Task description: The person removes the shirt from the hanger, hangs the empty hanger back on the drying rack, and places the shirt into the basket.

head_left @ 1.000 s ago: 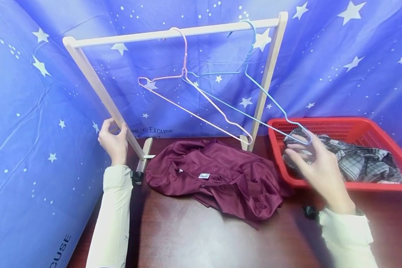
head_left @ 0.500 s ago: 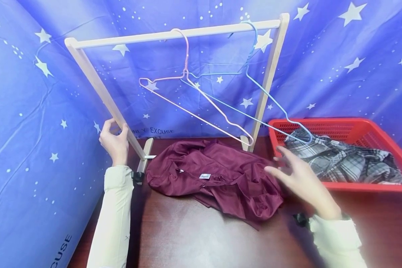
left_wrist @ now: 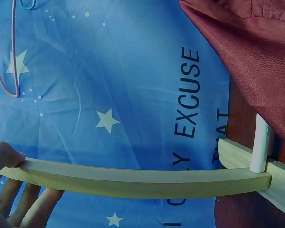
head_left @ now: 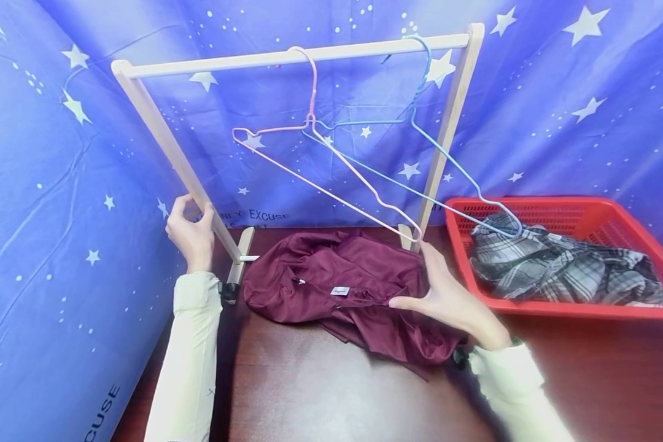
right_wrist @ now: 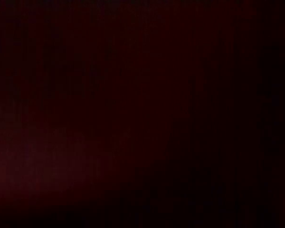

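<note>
My left hand [head_left: 190, 236] grips the left post [head_left: 168, 150] of a small wooden clothes rack. In the left wrist view, the thumb [left_wrist: 7, 154] lies on one side of the post and the fingers on the other. My right hand [head_left: 450, 301] is over the right part of a crumpled maroon garment [head_left: 309, 270], thumb and forefinger spread wide. Its forefinger tip is right at the lower corner of a pink wire hanger [head_left: 331, 199] on the rack's bar. A blue wire hanger [head_left: 447, 159] hangs to its right. The right wrist view is almost black.
A red plastic basket [head_left: 580, 209] at the right holds a grey plaid garment [head_left: 558, 261]. The rack's top bar [head_left: 243, 60] spans above the maroon garment. A blue star-printed curtain [head_left: 88, 184] encloses the back and left of the brown table [head_left: 309, 380].
My right hand has left the blue hanger's corner by the basket and moved left over the maroon garment. The left hand stays on the post.
</note>
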